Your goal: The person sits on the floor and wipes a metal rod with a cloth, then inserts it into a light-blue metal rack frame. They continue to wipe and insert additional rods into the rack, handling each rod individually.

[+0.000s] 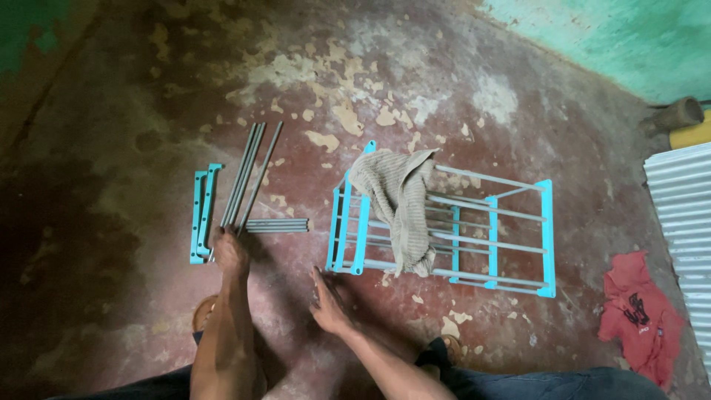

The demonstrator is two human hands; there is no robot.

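Grey rods (246,178) beside turquoise rack (444,230), towel-draped

We see the long rods (248,174) lying on the floor (133,111) at left, side brackets (202,213) just left of them, short rods (276,225) to their right. Further right stands the rack (474,237), a cloth (396,204) draped on it; a garment (641,315) lies far right.

A red cloth (641,315) lies at the lower right of the frame, beside a corrugated metal sheet (685,215) at the right edge.
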